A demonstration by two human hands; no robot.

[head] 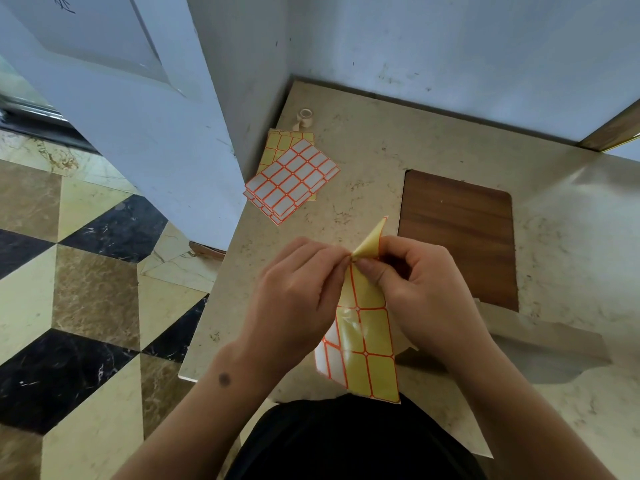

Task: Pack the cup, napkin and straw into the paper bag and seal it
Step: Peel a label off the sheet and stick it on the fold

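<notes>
Left hand [304, 292]: raised over the counter, back up, thumb and forefinger pinched on the folded top corner of the label sheet [367, 341].
Right hand [415, 289]: knuckles up, thumb [372, 271] pressed on the same corner, fingers curled around the sheet.
Label sheet: hangs below the fingertips, mostly yellow backing.
Spare label sheets [291, 178]: beyond the fingers, flat on the marble counter [381, 140].
Tape roll [304, 116]: farther still.
Cup, napkin, straw: cannot be located.
Paper bag [540, 344]: pale flat form under the right wrist; identity uncertain.

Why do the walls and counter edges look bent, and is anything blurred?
Head view: wide-angle lens bows the wall and counter edges toward the frame's borders; soft, even light with faint shadows; the hands, left and right, and the label sheet look fairly sharp, while the far left edge smears.
</notes>
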